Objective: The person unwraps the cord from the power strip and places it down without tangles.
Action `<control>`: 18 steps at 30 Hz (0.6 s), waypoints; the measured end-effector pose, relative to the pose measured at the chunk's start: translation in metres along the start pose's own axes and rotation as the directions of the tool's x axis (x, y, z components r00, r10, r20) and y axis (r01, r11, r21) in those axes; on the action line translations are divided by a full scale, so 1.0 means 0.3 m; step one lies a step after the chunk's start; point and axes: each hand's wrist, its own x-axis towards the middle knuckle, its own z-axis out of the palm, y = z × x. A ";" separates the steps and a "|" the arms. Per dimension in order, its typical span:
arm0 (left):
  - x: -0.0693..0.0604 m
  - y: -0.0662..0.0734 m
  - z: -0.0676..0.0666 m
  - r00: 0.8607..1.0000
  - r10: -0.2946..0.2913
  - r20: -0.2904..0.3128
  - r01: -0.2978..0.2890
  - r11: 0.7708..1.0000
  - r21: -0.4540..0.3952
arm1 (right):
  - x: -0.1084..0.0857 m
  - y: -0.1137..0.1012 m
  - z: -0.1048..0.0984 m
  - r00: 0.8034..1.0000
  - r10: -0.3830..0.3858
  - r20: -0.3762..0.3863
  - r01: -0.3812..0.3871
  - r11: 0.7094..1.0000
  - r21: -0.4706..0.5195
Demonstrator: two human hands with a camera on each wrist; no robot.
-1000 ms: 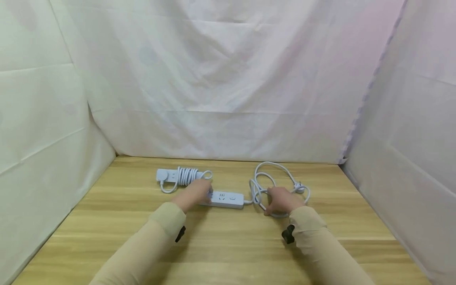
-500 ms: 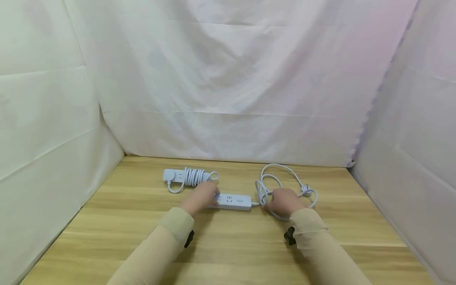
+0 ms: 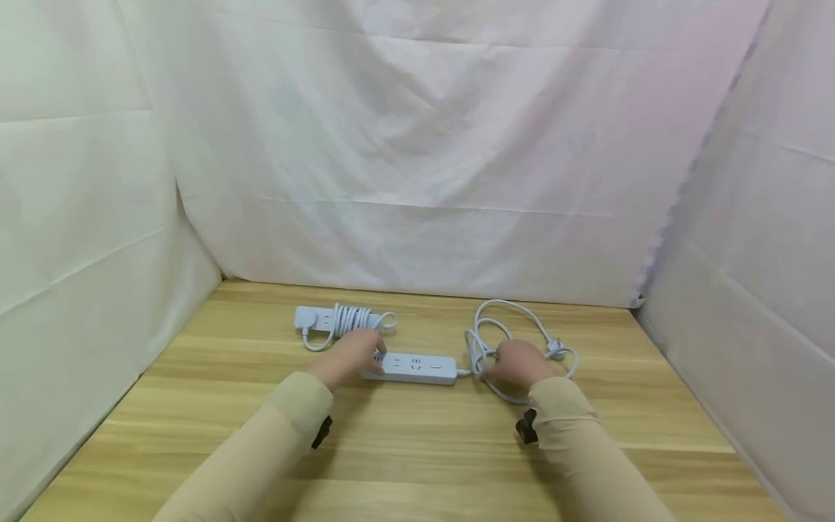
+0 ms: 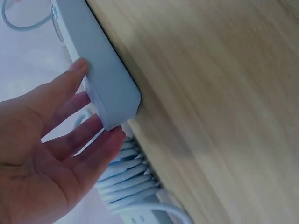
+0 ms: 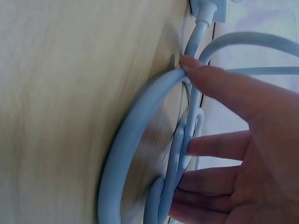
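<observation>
A white power strip (image 3: 417, 368) lies on the table, sockets upward. My left hand (image 3: 349, 355) is at its left end. In the left wrist view the thumb (image 4: 80, 65) touches the strip's upper edge, and the relaxed fingers (image 4: 105, 147) reach past the end. My right hand (image 3: 518, 362) rests over the strip's loosely looped white cable (image 3: 505, 303). In the right wrist view its thumb (image 5: 194, 67) and nearly straight fingers (image 5: 217, 144) touch the strands, spread apart from each other. The plug (image 3: 555, 348) lies beyond that hand.
Behind the left hand, a second white power strip (image 3: 313, 317) lies with its cable (image 3: 352, 320) wound tightly round it and its plug in a socket. White cloth (image 3: 417, 145) hangs at the table's back and both sides. The wooden tabletop (image 3: 417, 449) extends toward me.
My left hand has slid leftward along the power strip, so more sockets show. The right hand's thumb and fingers have moved in nearer the cable loops. The view has shifted slightly.
</observation>
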 end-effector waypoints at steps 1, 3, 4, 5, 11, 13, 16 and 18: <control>0.003 0.000 0.001 1.000 0.002 0.005 -0.002 1.000 0.003 | -0.001 0.004 0.003 1.000 0.003 -0.003 -0.003 1.000 -0.003; 0.011 0.001 0.007 1.000 0.011 0.012 -0.011 1.000 0.016 | -0.005 0.010 0.006 1.000 0.005 -0.003 -0.005 1.000 -0.004; 0.017 0.005 0.009 1.000 0.012 0.014 -0.012 1.000 0.025 | -0.008 0.013 0.006 1.000 0.003 -0.003 -0.003 1.000 -0.001; 0.022 0.008 0.012 1.000 0.013 0.015 -0.014 0.999 0.041 | -0.010 0.016 0.006 1.000 -0.002 -0.001 0.002 1.000 0.002; 0.042 0.041 0.028 1.000 0.016 0.013 -0.017 0.994 0.104 | -0.034 0.026 -0.004 1.000 -0.016 0.000 0.016 1.000 -0.001; 0.043 0.052 0.032 1.000 0.021 0.015 -0.023 0.993 0.117 | -0.041 0.031 -0.006 1.000 -0.019 -0.001 0.019 1.000 -0.008; 0.047 0.070 0.031 1.000 0.028 0.013 -0.029 0.991 0.129 | -0.045 0.039 -0.008 1.000 -0.023 0.004 0.023 1.000 -0.019; 0.054 0.081 0.028 0.999 0.033 0.001 -0.033 0.990 0.134 | -0.043 0.045 -0.010 1.000 -0.031 0.003 0.031 0.999 -0.027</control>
